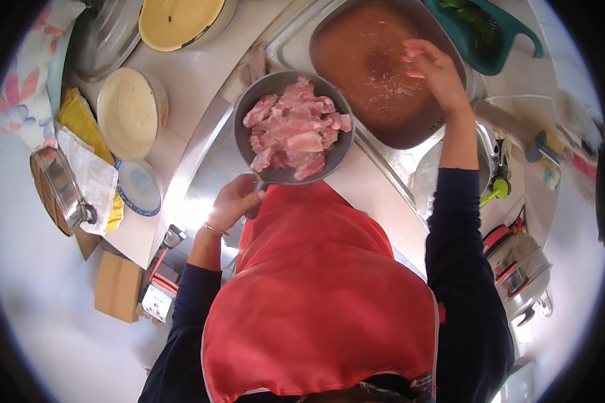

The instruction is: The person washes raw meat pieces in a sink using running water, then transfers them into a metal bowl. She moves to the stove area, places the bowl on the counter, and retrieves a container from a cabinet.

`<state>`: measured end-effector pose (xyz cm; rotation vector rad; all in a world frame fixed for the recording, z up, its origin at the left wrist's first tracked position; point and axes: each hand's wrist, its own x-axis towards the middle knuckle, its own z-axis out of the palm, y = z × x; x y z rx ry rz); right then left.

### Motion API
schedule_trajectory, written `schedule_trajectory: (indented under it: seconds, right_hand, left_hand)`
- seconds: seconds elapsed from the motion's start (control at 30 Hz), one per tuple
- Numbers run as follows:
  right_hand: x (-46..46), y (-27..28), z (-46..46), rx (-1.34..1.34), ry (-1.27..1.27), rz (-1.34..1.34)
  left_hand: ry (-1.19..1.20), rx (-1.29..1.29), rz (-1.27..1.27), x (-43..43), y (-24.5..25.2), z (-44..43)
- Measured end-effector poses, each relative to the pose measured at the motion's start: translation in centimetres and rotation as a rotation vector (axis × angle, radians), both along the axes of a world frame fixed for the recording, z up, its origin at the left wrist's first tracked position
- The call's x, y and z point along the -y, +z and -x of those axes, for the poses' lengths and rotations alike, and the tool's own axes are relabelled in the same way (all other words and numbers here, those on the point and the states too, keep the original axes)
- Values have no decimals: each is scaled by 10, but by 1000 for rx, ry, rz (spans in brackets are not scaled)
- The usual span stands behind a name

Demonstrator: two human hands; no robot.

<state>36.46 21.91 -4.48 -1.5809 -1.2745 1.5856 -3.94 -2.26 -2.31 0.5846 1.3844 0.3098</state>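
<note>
My left hand (235, 203) grips the short handle of a grey saucepan (243, 156), which is held level in front of the red apron. Pieces of raw meat (297, 128) are heaped in the pan. Over the right side of a grey basin (446, 25) of reddish-brown water (353, 70), my right hand (431, 70) hovers with its fingers partly curled. Small pinkish bits show at its fingertips; whether it holds something I cannot tell. The basin sits in the metal sink, just right of the saucepan. Whatever lies under the cloudy water is hidden.
A green colander (506, 48) with leafy greens stands beyond the basin. On the left counter are a yellow enamel basin (179, 22), a cream enamel pot (128, 113), a blue-rimmed bowl (138, 186) and folded cloths (88, 163). A metal pot (527, 272) stands at the right.
</note>
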Motion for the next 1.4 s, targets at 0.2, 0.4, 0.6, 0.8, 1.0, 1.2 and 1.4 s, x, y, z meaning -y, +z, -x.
schedule_trajectory:
  seconds: [0.2,0.4,0.6,0.8,1.0,1.2,1.4]
  right_hand:
    - [47,-46,19,886,254,-369]
    - [71,4,15,396,-168,-108]
    - [126,-39,26,918,-55,-317]
    - [137,-7,44,671,-213,-111]
    - [173,33,48,688,-528,-430]
    - [197,10,30,744,-278,-67]
    - [201,-5,52,731,-686,-476]
  left_hand:
    - [-109,10,168,-18,5,-16]
    - [-180,-43,142,-15,-5,-24]
    - [-228,-12,104,-22,-24,-21]
    - [-207,200,190,-25,-31,-5]
    - [-306,119,94,-27,-24,-9]
    - [-298,116,-28,-19,-34,-17]
    - [-385,140,-133,-37,-33,-2]
